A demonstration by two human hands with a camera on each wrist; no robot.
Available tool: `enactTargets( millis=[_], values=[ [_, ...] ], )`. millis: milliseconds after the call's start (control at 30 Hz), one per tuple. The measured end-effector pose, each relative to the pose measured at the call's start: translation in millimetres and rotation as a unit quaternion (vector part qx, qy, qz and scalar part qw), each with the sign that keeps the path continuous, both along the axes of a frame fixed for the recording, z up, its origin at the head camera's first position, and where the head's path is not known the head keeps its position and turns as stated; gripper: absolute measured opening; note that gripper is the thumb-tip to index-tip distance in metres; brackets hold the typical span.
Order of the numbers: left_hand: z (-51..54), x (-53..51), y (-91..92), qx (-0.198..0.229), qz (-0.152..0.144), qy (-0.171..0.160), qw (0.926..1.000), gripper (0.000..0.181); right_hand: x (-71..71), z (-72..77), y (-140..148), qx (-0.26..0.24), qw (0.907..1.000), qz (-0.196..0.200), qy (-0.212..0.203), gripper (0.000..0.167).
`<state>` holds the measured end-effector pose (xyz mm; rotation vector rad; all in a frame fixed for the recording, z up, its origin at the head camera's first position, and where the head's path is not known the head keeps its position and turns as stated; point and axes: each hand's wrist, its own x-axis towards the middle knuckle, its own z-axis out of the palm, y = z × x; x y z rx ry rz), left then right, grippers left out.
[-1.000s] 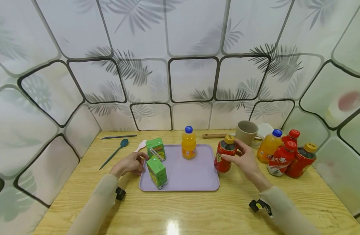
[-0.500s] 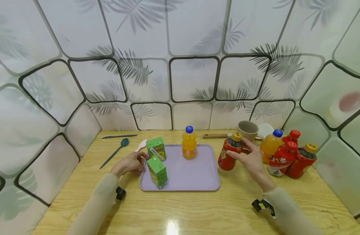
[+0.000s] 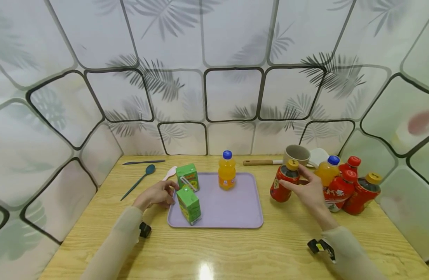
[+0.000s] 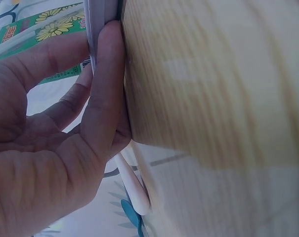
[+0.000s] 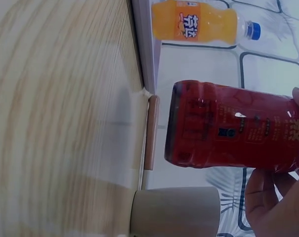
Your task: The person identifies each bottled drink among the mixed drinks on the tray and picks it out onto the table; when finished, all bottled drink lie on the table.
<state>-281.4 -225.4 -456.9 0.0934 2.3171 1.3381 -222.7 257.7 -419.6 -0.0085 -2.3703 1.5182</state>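
My right hand (image 3: 310,192) grips a red-labelled bottle (image 3: 282,188) of dark drink with a yellow cap. In the right wrist view this bottle (image 5: 233,126) hangs above the table, its base apart from the wood. To its left lies a lilac tray (image 3: 232,212). My left hand (image 3: 158,194) pinches the tray's left rim, and the left wrist view has the fingers on both sides of that edge (image 4: 92,29). Two green drink cartons, a rear one (image 3: 187,175) and a front one (image 3: 189,206), stand at the tray's left. An orange drink bottle (image 3: 227,173) stands at its back.
At the right cluster an orange drink bottle (image 3: 327,171), red-capped bottles (image 3: 340,190) and another yellow-capped bottle (image 3: 363,194). A beige mug (image 3: 295,153) and a wooden-handled utensil (image 3: 260,162) lie behind. On the left are a teal spoon (image 3: 141,181), a dark-blue knife (image 3: 142,162) and a pink utensil (image 3: 170,172).
My right hand has carried the red-labelled bottle rightward, from beside the tray's right edge toward the bottle cluster. The left hand keeps its place at the tray.
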Motion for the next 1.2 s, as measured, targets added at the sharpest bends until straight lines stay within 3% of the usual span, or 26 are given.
enactTargets(
  millis=[333, 500, 867, 1200],
  values=[
    [1.6, 0.2, 1.1, 0.000, 0.001, -0.001, 1.0000, 0.044, 0.1, -0.5, 12.5, 0.033, 0.9975, -0.054, -0.031, 0.078],
    [2.1, -0.1, 1.7, -0.001, 0.004, -0.002, 1.0000, 0.043, 1.4, 0.6, 18.7, 0.056, 0.9955, -0.063, -0.043, 0.082],
    [0.2, -0.9, 0.9, -0.002, 0.000, -0.006, 1.0000, 0.045, -2.2, -2.3, 29.9, 0.117, 0.9911, -0.058, -0.025, 0.081],
    [0.5, -1.5, 1.2, 0.001, 0.001, -0.003, 1.0000, 0.044, -9.7, -3.9, 35.8, 0.134, 0.9885, -0.069, -0.005, 0.072]
  ],
)
